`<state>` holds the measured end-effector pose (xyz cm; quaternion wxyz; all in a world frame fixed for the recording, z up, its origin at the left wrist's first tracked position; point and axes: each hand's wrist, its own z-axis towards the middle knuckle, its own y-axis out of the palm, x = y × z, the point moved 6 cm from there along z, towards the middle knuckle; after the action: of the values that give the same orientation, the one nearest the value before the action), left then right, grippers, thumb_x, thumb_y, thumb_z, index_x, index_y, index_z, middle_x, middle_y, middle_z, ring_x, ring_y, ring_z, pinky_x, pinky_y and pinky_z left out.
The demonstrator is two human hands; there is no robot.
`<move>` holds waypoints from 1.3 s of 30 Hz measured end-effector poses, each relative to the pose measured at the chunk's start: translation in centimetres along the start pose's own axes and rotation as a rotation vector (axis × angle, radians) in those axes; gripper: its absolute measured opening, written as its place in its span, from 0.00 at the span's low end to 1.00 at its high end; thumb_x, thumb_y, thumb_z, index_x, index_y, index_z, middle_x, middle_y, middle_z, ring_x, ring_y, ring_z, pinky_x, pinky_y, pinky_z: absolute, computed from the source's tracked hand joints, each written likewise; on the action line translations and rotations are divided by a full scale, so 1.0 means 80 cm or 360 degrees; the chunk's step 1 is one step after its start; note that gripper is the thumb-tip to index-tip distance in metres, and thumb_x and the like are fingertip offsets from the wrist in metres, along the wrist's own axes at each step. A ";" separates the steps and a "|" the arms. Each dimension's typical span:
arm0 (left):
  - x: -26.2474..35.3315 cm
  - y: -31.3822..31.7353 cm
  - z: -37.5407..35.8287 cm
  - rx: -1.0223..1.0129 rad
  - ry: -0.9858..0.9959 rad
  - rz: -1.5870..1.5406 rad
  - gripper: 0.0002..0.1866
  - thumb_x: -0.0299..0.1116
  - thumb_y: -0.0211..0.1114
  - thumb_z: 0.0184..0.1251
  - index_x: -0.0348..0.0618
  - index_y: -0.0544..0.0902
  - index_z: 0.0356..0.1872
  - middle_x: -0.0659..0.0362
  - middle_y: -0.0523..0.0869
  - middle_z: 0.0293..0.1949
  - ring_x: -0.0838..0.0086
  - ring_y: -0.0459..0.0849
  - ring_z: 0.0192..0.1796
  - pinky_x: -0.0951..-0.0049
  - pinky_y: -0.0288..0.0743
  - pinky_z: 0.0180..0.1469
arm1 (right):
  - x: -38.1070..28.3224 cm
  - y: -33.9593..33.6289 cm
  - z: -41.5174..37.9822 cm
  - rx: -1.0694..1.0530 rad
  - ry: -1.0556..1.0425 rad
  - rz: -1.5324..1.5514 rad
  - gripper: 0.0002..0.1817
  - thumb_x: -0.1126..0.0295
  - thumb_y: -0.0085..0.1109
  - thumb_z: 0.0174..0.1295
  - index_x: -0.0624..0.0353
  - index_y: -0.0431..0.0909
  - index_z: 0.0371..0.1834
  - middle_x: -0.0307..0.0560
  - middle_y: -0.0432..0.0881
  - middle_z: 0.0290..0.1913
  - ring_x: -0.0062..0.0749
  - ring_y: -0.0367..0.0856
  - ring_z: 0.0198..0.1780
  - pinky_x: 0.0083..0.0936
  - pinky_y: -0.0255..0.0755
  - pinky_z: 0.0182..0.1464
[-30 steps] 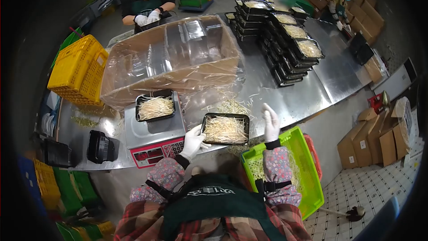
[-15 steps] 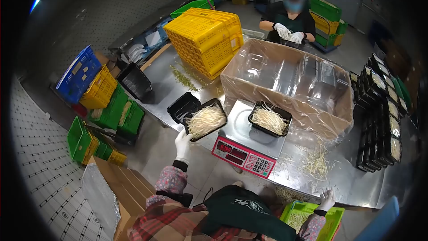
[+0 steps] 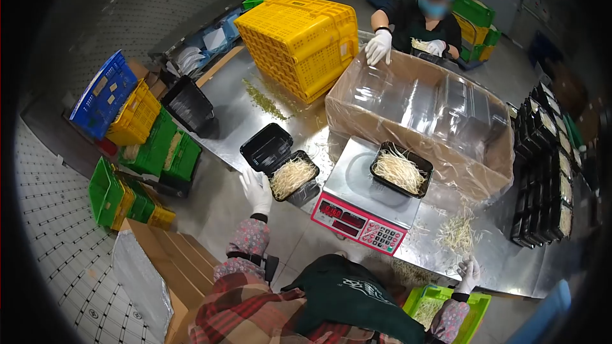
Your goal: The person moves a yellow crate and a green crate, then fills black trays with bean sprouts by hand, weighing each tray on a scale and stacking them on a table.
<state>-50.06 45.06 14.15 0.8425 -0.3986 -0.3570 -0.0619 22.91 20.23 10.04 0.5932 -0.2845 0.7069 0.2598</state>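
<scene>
A black tray of bean sprouts (image 3: pixel 293 178) rests on the steel table, beside an empty black tray (image 3: pixel 266 145). At its left edge is my left hand (image 3: pixel 256 191), gloved in white, fingers spread and holding nothing. Another black tray filled with bean sprouts (image 3: pixel 400 172) sits on the scale (image 3: pixel 344 181), whose red display is lit. My right hand (image 3: pixel 468 275), also gloved, is at the table's front edge above a green crate (image 3: pixel 475 312) with sprouts inside. Its fingers look loosely apart, with nothing visible in them. A loose pile of sprouts (image 3: pixel 458 232) lies just beyond that hand.
Behind the scale stands a carton (image 3: pixel 417 146) lined with plastic, holding clear lids. Yellow crates (image 3: pixel 296 44) stand at the back left. Stacked filled trays (image 3: pixel 542 178) rise on the right. A co-worker (image 3: pixel 424 25) across the table has one gloved hand at the carton's rim.
My left hand has let go of the sprout tray, which now sits lower on the table. My right hand stays near the table edge. The co-worker's hand has moved to the carton.
</scene>
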 end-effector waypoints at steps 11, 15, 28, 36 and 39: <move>0.008 0.026 0.116 -0.0785 0.0211 0.0263 0.12 0.31 0.66 0.53 0.36 0.84 0.37 0.50 0.87 0.32 0.65 0.85 0.36 0.69 0.76 0.44 | 0.005 -0.048 -0.083 0.0344 -0.0055 -0.0173 0.18 0.66 0.56 0.66 0.65 0.75 0.55 0.48 0.83 0.40 0.25 0.83 0.36 0.18 0.76 0.34; 0.003 0.019 0.162 -0.0335 0.0130 -0.0325 0.19 0.37 0.67 0.61 0.28 0.81 0.44 0.48 0.86 0.41 0.68 0.82 0.43 0.70 0.73 0.49 | 0.030 -0.096 -0.145 0.0615 0.0021 -0.0034 0.15 0.67 0.54 0.66 0.61 0.77 0.53 0.44 0.85 0.38 0.24 0.83 0.33 0.17 0.74 0.32; 0.568 0.071 -0.423 -0.1910 0.2453 -0.1303 0.16 0.18 0.60 0.49 0.44 0.83 0.40 0.56 0.83 0.39 0.60 0.77 0.56 0.56 0.64 0.64 | 0.156 -0.160 -0.413 0.1162 0.0295 -0.0361 0.12 0.74 0.57 0.64 0.64 0.80 0.49 0.43 0.84 0.41 0.22 0.80 0.42 0.19 0.73 0.48; 0.628 0.172 -0.617 -0.1715 0.2933 -0.0420 0.26 0.25 0.69 0.48 0.46 0.78 0.54 0.56 0.75 0.60 0.55 0.60 0.71 0.46 0.46 0.71 | 0.199 -0.267 -0.608 0.1885 0.0426 -0.0111 0.14 0.75 0.59 0.62 0.65 0.79 0.50 0.45 0.83 0.45 0.25 0.80 0.45 0.21 0.73 0.51; 0.650 0.066 -0.681 -0.1914 0.3069 -0.1011 0.34 0.26 0.71 0.45 0.43 0.72 0.60 0.52 0.72 0.62 0.51 0.60 0.71 0.50 0.51 0.71 | 0.175 -0.300 -0.613 0.1889 0.0665 -0.0448 0.17 0.72 0.62 0.59 0.64 0.78 0.52 0.48 0.82 0.49 0.33 0.79 0.51 0.26 0.71 0.56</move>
<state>20.43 19.00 21.36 0.3876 -0.4132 0.4306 -0.7025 4.21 -32.48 3.43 0.5279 -0.0426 0.7868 -0.3168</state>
